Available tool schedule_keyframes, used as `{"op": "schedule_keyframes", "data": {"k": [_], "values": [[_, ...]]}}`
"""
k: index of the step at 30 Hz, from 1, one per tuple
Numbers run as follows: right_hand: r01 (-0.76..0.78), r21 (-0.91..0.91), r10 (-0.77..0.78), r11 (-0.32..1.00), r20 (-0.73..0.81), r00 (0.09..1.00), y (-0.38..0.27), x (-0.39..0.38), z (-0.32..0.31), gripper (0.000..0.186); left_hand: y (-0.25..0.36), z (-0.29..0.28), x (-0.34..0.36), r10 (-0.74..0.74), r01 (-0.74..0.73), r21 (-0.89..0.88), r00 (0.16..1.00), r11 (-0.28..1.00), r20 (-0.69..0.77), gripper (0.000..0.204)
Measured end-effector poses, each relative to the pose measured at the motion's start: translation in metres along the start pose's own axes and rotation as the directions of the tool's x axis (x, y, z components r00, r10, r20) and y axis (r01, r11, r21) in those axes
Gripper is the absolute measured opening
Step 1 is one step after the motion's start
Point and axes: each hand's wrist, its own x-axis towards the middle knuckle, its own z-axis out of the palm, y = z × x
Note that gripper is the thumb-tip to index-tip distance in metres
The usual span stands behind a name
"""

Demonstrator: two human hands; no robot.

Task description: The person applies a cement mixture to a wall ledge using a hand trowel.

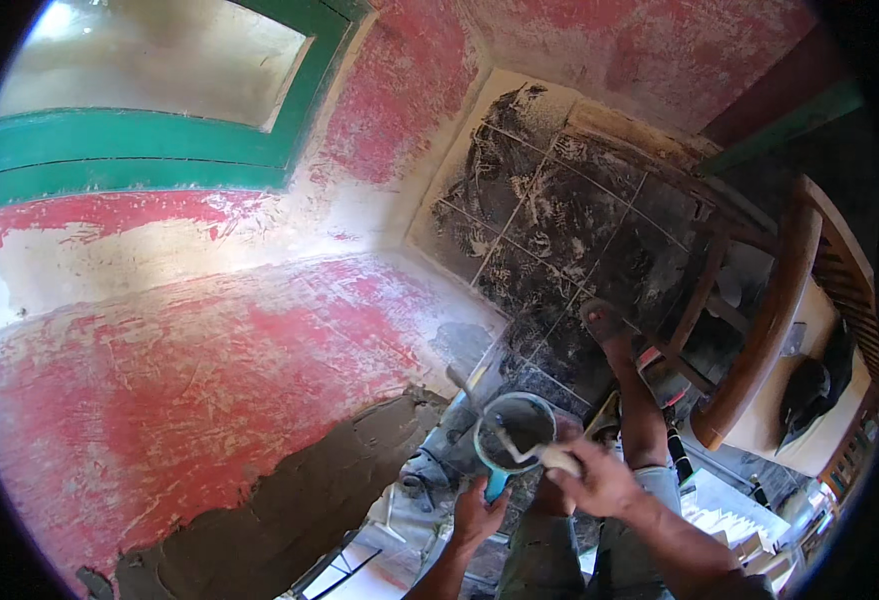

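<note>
- Lower middle of the frame: the pot (504, 410), its round rim facing up, beside the brown edge of the wet plaster (289, 500).
- Left hand (477, 512), bottom middle: fingers closed round the pot's blue handle.
- Right hand (601, 480), just right: fingers wrapped on the grip of the trowel (562, 460), its metal end over the pot's mouth.
- Upper middle: dark floor tiles (559, 210) stretch between the red wall (189, 400) and the chair (769, 340) at right; a foot (602, 318) rests there.
</note>
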Motion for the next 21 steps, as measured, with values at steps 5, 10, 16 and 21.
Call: {"op": "schedule_keyframes", "data": {"k": [5,10,16,21], "values": [[0.044,-0.275,-0.020,0.960,0.089,0.996,0.003,-0.009,0.057,0.042,-0.008,0.003,-0.014,-0.050,0.043,0.048,0.985,0.998,0.162,0.041],[0.053,-0.345,-0.022,0.937,0.096,0.995,0.003,-0.051,0.032,0.037,-0.009,0.006,-0.017,-0.001,-0.002,0.020,0.987,1.000,0.161,0.039],[-0.125,-0.414,0.197,0.902,0.135,0.971,-0.031,-0.064,-0.049,0.036,0.002,0.003,-0.012,-0.021,0.010,0.094,0.992,0.996,0.126,0.029],[-0.166,-0.613,0.301,0.773,0.123,0.946,-0.049,-0.026,-0.083,0.028,0.010,0.004,-0.001,0.047,-0.051,0.053,0.997,0.997,0.060,0.031]]}}
